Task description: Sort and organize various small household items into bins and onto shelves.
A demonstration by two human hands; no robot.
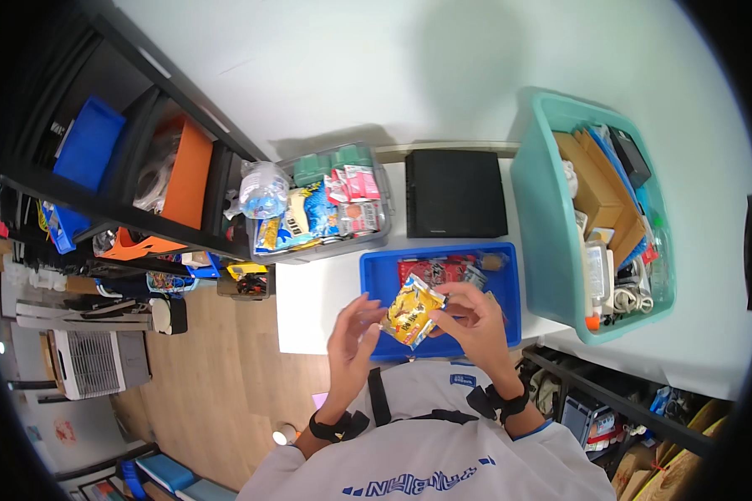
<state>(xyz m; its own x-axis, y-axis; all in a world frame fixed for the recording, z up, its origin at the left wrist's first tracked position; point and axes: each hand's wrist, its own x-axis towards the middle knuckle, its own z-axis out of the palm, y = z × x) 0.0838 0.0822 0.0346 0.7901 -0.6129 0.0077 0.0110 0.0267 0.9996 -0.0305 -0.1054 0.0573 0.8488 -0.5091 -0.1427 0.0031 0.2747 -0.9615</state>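
Observation:
A yellow snack packet (413, 312) with silvery edges is held up over the near part of a blue tray (516, 292). My right hand (474, 320) pinches the packet's right edge between thumb and fingers. Beside its left edge is my left hand (355, 332), fingers apart and slightly curled, close to the wrapper; whether the fingertips touch it is hard to see. Behind the packet, a red packet (430, 271) and some smaller clear-wrapped items lie in the tray, partly covered by the packet and my right hand.
On the white table (309, 305), a grey plastic bin (383, 224) full of snack packets stands at the back left. A flat black box (456, 194) lies behind the tray. A tall mint-green tub (551, 225) of cardboard and cables stands right. A black shelf rack (163, 92) rises at left.

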